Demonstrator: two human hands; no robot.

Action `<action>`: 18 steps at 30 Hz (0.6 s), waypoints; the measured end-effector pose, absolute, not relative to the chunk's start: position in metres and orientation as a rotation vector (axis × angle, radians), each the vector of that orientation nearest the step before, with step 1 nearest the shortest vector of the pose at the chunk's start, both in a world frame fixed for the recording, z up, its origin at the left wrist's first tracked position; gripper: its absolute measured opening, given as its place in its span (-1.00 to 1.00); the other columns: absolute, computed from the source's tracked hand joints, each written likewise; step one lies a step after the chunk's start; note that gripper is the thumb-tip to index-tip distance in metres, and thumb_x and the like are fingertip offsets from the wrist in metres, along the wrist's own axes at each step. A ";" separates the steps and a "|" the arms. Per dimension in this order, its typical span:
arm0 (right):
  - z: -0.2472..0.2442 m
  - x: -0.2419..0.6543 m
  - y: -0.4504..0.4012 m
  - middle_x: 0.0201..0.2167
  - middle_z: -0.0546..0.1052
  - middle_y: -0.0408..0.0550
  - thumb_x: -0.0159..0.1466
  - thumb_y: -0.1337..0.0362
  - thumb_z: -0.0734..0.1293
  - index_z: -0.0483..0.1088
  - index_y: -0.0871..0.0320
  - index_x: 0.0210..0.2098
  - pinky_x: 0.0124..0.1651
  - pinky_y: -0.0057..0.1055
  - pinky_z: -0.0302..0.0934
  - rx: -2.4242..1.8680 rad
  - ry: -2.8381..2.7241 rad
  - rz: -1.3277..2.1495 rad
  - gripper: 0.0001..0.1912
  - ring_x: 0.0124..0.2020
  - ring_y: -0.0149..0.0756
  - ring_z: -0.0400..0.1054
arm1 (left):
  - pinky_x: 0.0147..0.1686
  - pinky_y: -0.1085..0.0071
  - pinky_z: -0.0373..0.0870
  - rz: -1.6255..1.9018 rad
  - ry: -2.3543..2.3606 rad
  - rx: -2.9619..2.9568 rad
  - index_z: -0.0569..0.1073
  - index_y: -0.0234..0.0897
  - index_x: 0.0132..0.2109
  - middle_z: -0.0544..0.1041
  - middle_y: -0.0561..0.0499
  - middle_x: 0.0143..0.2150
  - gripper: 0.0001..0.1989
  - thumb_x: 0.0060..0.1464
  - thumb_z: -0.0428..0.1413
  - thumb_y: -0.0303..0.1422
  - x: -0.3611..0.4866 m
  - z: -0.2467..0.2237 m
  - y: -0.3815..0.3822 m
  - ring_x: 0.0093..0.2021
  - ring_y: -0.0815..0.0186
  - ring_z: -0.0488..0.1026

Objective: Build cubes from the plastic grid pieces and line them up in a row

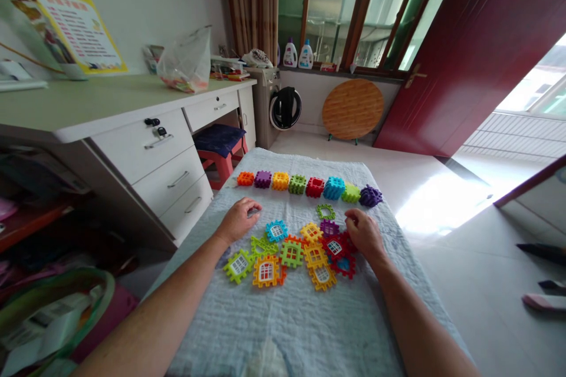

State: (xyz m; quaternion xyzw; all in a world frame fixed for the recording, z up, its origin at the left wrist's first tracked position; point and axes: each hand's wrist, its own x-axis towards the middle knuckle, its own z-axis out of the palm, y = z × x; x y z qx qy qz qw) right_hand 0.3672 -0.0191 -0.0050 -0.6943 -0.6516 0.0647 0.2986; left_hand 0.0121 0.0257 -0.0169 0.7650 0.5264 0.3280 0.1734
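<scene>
My left hand (pixel 241 219) rests on the cloth, fingers loosely bent with a gap to the thumb and nothing between them. Nearest to it is a blue square building piece (pixel 276 231) with a white window. My right hand (pixel 365 231) is curled closed beside a red window piece (pixel 335 246); what its fingers hold, if anything, is hidden. Between my hands lie loose pieces, among them a green one (pixel 292 252), an orange one (pixel 266 271) and a purple one (pixel 329 228). A green frame (pixel 326 211) lies apart, in front of a row of assembled cubes, including a red cube (pixel 315 187).
A pale blue cloth (pixel 274 324) covers the table. To the left stand a desk (pixel 132 100) with drawers and a basket (pixel 104 306) of things. Farther back are a red stool (pixel 223 159), a washing machine (pixel 265 100), a round wooden tabletop (pixel 352 109) and a red door (pixel 460 53).
</scene>
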 end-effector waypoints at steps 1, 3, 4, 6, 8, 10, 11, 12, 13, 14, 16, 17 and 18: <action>-0.004 0.366 -0.019 -0.40 0.55 -0.05 0.16 0.31 0.17 0.47 0.15 -0.26 -0.24 -0.36 0.19 -1.806 -1.710 0.200 -0.73 -0.36 -0.24 0.40 | -0.14 0.32 0.39 0.931 1.491 2.172 0.49 -0.26 -0.26 0.45 -0.02 -0.24 -0.82 -0.05 0.05 -0.38 0.012 -0.016 0.025 -0.24 0.26 0.42; -0.003 0.364 -0.018 -0.36 0.56 -0.04 0.18 0.29 0.17 0.47 0.15 -0.24 -0.20 -0.34 0.20 -1.714 -1.733 0.213 -0.73 -0.33 -0.23 0.39 | -0.13 0.32 0.39 0.932 1.485 2.178 0.49 -0.26 -0.26 0.45 -0.02 -0.23 -0.82 -0.05 0.05 -0.39 0.013 -0.015 0.025 -0.23 0.26 0.43; -0.002 0.363 -0.017 -0.30 0.56 -0.02 0.19 0.28 0.17 0.47 0.14 -0.24 -0.14 -0.32 0.20 -1.660 -1.792 0.212 -0.73 -0.26 -0.21 0.39 | -0.12 0.32 0.39 0.932 1.484 2.179 0.49 -0.26 -0.26 0.46 -0.02 -0.23 -0.82 -0.05 0.05 -0.39 0.013 -0.014 0.024 -0.23 0.25 0.43; -0.002 0.360 -0.016 -0.16 0.53 -0.01 0.22 0.26 0.18 0.48 0.13 -0.21 -0.01 -0.27 0.15 -1.567 -1.965 0.216 -0.73 -0.12 -0.18 0.34 | -0.13 0.32 0.40 0.932 1.486 2.179 0.49 -0.25 -0.27 0.46 -0.02 -0.24 -0.83 -0.06 0.06 -0.39 0.013 -0.013 0.024 -0.23 0.25 0.44; -0.002 0.356 -0.015 -0.07 0.49 -0.01 0.25 0.26 0.18 0.47 0.10 -0.13 0.04 -0.23 0.10 -1.560 -2.111 0.217 -0.71 -0.04 -0.15 0.27 | -0.13 0.32 0.41 0.933 1.487 2.178 0.49 -0.25 -0.28 0.46 -0.01 -0.24 -0.83 -0.06 0.06 -0.39 0.013 -0.012 0.024 -0.23 0.25 0.44; -0.002 0.352 -0.014 -0.06 0.46 0.00 0.26 0.30 0.16 0.45 0.08 -0.05 0.02 -0.22 0.08 -1.658 -2.156 0.195 -0.66 -0.04 -0.13 0.23 | -0.12 0.32 0.41 0.934 1.482 2.176 0.49 -0.26 -0.28 0.46 -0.02 -0.24 -0.83 -0.06 0.06 -0.39 0.013 -0.012 0.024 -0.22 0.24 0.44; -0.003 0.351 -0.014 -0.09 0.45 0.01 0.25 0.33 0.15 0.44 0.07 -0.02 0.00 -0.22 0.08 -1.722 -2.151 0.178 -0.63 -0.05 -0.12 0.22 | -0.12 0.31 0.40 0.932 1.480 2.176 0.49 -0.26 -0.28 0.46 -0.02 -0.23 -0.83 -0.06 0.06 -0.39 0.013 -0.012 0.024 -0.22 0.24 0.44; -0.003 0.350 -0.013 -0.12 0.44 0.02 0.24 0.36 0.14 0.44 0.06 -0.02 -0.02 -0.22 0.08 -1.777 -2.141 0.165 -0.61 -0.06 -0.11 0.22 | -0.11 0.31 0.40 0.930 1.479 2.178 0.49 -0.26 -0.27 0.46 -0.02 -0.23 -0.83 -0.06 0.06 -0.40 0.013 -0.012 0.024 -0.21 0.24 0.44; -0.004 0.349 -0.012 -0.15 0.43 0.03 0.22 0.39 0.14 0.45 0.05 -0.03 -0.04 -0.23 0.08 -1.817 -2.132 0.160 -0.60 -0.08 -0.11 0.22 | -0.11 0.30 0.40 0.929 1.479 2.179 0.49 -0.26 -0.27 0.45 -0.03 -0.23 -0.83 -0.06 0.06 -0.40 0.013 -0.012 0.024 -0.21 0.24 0.44; -0.004 0.350 -0.011 -0.16 0.42 0.03 0.19 0.41 0.15 0.46 0.05 -0.05 -0.05 -0.25 0.08 -1.838 -2.130 0.161 -0.59 -0.09 -0.12 0.21 | -0.11 0.30 0.40 0.930 1.479 2.178 0.49 -0.27 -0.27 0.45 -0.03 -0.23 -0.82 -0.06 0.06 -0.40 0.013 -0.013 0.024 -0.21 0.24 0.44; -0.005 0.352 -0.010 -0.17 0.40 0.02 0.12 0.45 0.18 0.47 0.06 -0.08 -0.05 -0.27 0.07 -1.835 -2.143 0.176 -0.58 -0.10 -0.13 0.21 | -0.11 0.30 0.40 0.935 1.474 2.178 0.49 -0.27 -0.27 0.45 -0.03 -0.23 -0.82 -0.06 0.06 -0.40 0.012 -0.014 0.024 -0.21 0.24 0.44; -0.006 0.354 -0.009 -0.17 0.40 0.01 0.09 0.46 0.19 0.46 0.07 -0.09 -0.04 -0.28 0.08 -1.825 -2.153 0.183 -0.57 -0.11 -0.14 0.21 | -0.11 0.30 0.40 0.938 1.470 2.177 0.49 -0.27 -0.27 0.45 -0.03 -0.22 -0.82 -0.05 0.05 -0.40 0.012 -0.014 0.024 -0.20 0.24 0.44; -0.006 0.356 -0.009 -0.17 0.39 0.01 0.06 0.46 0.21 0.46 0.08 -0.10 -0.03 -0.28 0.08 -1.818 -2.158 0.185 -0.56 -0.12 -0.15 0.21 | -0.11 0.30 0.40 0.941 1.466 2.177 0.49 -0.27 -0.27 0.44 -0.03 -0.22 -0.82 -0.05 0.05 -0.40 0.012 -0.014 0.024 -0.20 0.24 0.44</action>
